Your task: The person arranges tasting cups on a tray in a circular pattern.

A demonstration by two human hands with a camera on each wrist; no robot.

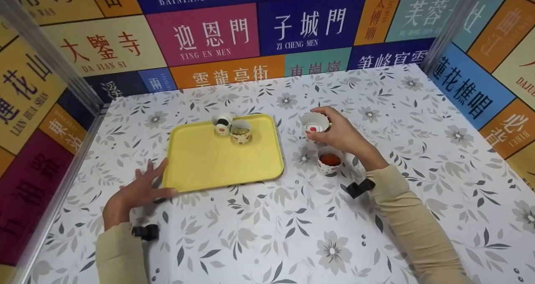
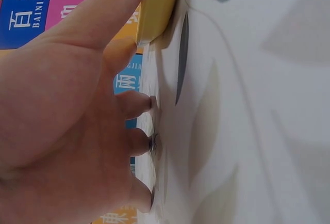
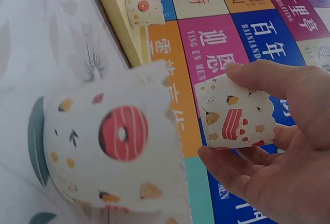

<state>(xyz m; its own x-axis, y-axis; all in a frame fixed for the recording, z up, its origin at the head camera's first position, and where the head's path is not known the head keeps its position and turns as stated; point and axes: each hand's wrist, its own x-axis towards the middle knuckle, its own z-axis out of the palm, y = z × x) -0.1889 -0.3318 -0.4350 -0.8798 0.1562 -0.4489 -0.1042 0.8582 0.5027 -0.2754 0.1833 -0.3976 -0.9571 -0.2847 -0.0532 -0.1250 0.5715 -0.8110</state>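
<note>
My right hand [image 1: 343, 133] grips a patterned paper baking cup [image 1: 314, 118] with a small red item in its bottom, thumb on one side and fingers on the other. In the right wrist view this cup [image 3: 234, 113] shows a cake-slice print. Just in front of it stands a second paper cup [image 1: 329, 167] with reddish-brown contents. My left hand [image 1: 140, 191] lies at the near left corner of a yellow tray [image 1: 213, 169]. Its thumb and forefinger touch the tray's edge, while the other fingertips rest on the table.
Toward the tray's back edge stand two more paper cups, one with dark contents [image 1: 222, 128] and one with greenish contents [image 1: 241, 138]. A floral cloth [image 1: 259, 217] covers the table. Panels with large lettering [image 1: 209, 33] rise along the back and both sides.
</note>
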